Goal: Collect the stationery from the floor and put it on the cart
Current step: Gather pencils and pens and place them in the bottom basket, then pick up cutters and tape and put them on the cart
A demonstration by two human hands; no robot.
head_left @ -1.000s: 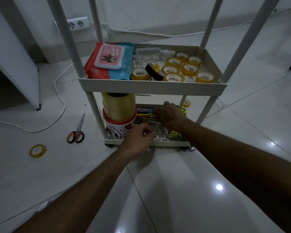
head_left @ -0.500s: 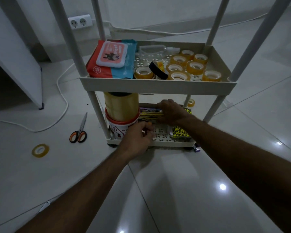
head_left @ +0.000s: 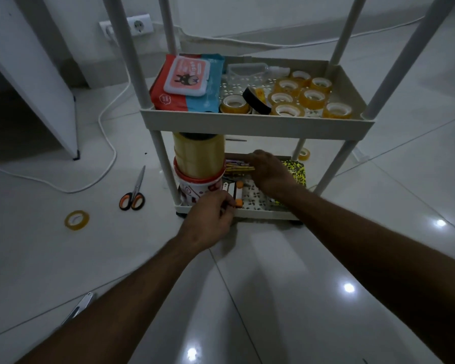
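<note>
Two bare hands reach into the bottom shelf of a cream cart (head_left: 258,126) on a glossy tiled floor.

The right hand (head_left: 269,174) lies on a bundle of pencils (head_left: 238,166) at the shelf's middle; the left hand (head_left: 210,219), at 6 o'clock from them, curls its fingers at the shelf's front rim beside small orange-and-white items (head_left: 234,191). At 9 o'clock of the pencils, big tape rolls (head_left: 199,156) stand stacked. The upper shelf holds a wipes pack (head_left: 187,85) at its 9 o'clock side and small tape rings (head_left: 310,97) toward 3 o'clock. On the floor at 9 o'clock of the cart lie scissors (head_left: 133,195) and, further toward 8 o'clock, a tape ring (head_left: 76,219).
</note>
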